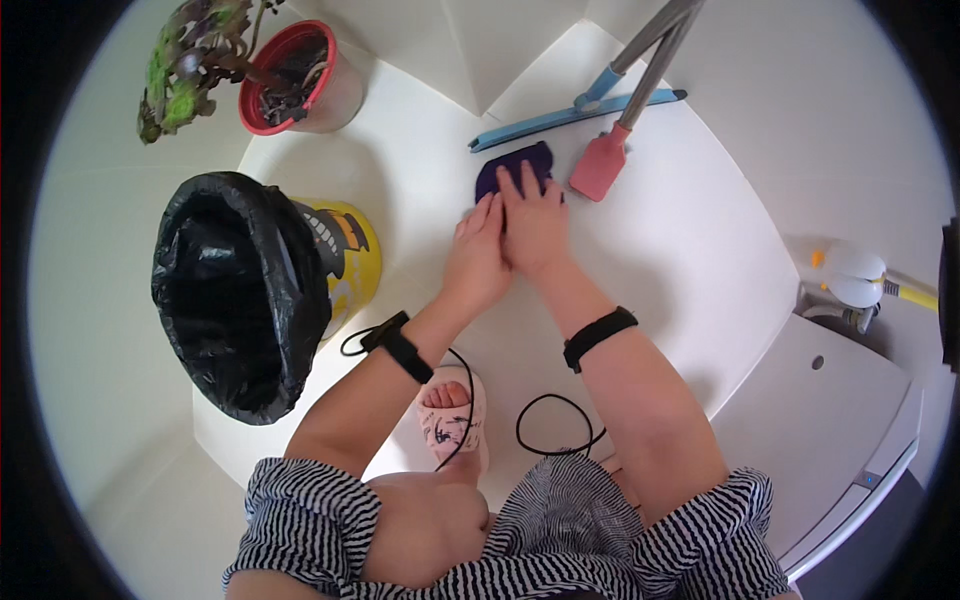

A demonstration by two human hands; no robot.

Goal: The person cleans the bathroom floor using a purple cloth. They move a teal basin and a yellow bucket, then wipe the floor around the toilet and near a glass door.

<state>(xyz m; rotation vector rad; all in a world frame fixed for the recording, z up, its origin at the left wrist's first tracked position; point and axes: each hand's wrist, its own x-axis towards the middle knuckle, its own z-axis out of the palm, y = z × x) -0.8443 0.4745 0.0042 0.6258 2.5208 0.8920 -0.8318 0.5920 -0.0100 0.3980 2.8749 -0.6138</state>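
A dark purple cloth (495, 166) lies folded on the pale floor, just below the blue floor squeegee. My right hand (538, 225) presses down on the cloth with its fingers spread. Beside it, touching it, my left hand (478, 251) reaches the cloth's lower left edge, and its fingertips rest at that edge. The blue squeegee head (555, 124) and a pink scraper head (598, 166), both on metal poles, stand near the cloth. Neither hand is closed round anything that I can see.
A yellow bin (356, 259) with a black bin liner (281, 300) stands at left. Behind it is a potted plant in a red-rimmed pot (334, 97). A white appliance (810, 405) and a yellow hose (915, 296) are at right. Black cables hang near my slippered foot (448, 420).
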